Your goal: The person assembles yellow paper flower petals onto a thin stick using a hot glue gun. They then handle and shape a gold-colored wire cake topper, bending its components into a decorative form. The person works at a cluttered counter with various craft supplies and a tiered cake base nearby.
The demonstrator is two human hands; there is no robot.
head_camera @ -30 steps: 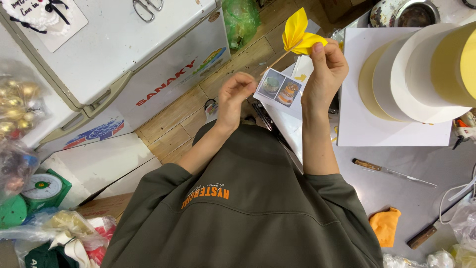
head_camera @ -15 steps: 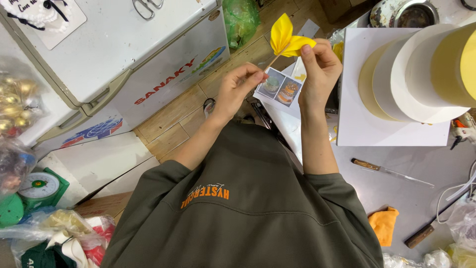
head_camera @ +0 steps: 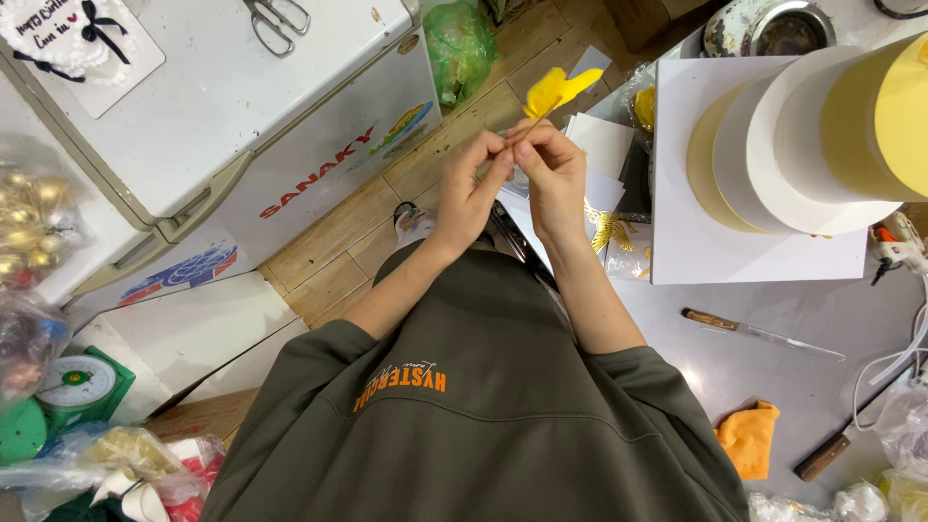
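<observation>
Holding: you pinched the yellow petal flower's (head_camera: pixel 559 89) thin stem between both thumbs and forefingers.
Left hand (head_camera: pixel 474 188): clenched low on stem.
Right hand (head_camera: pixel 553 174): gripping just below petals.
Position: above floor, beside tiered cake (head_camera: pixel 812 126).
Tip: gentle twisting would have spared the petals.

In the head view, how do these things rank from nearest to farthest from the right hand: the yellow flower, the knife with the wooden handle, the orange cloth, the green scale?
From the right hand:
1. Yellow flower, on a thin stem at its fingertips, just above.
2. Knife with the wooden handle, on the grey table, lower right.
3. Orange cloth, farther down the table's right side.
4. Green scale, far lower left.
</observation>
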